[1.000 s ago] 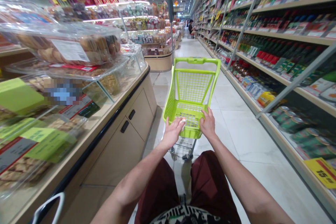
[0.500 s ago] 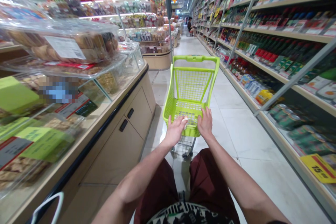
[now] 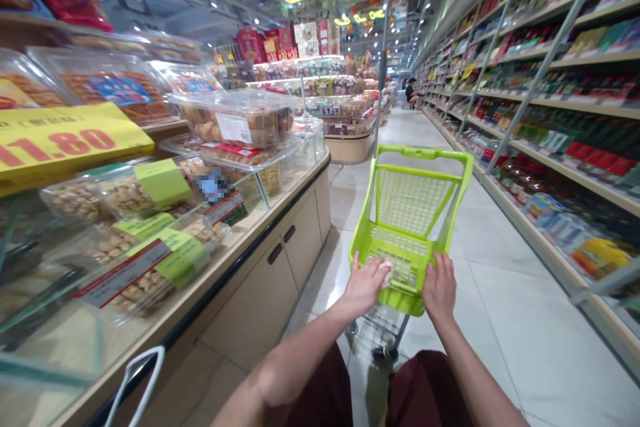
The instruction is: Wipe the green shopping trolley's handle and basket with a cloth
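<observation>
A lime-green plastic shopping cart (image 3: 419, 213) on a metal wheeled frame stands in front of my legs, with a grid basket and a raised bar at the far end. My left hand (image 3: 367, 283) is at the near left part of the basket, its fingers closed on a small white crumpled thing (image 3: 385, 272) like a tissue. My right hand (image 3: 440, 288) holds the near right rim of the cart, fingers over the edge. The basket shows nothing lying in it.
A glass-edged counter (image 3: 245, 220) on the left bears packed nuts (image 3: 77, 199), clear snack boxes (image 3: 240, 121) and a yellow price sign (image 3: 70, 143). Stocked shelves (image 3: 565, 90) line the right. A seated person (image 3: 411, 93) is far down the tiled aisle (image 3: 415, 123).
My view has tilted up and turned left, so the cart and hands appear lower and farther right. Both hands keep nearly the same places at the cart.
</observation>
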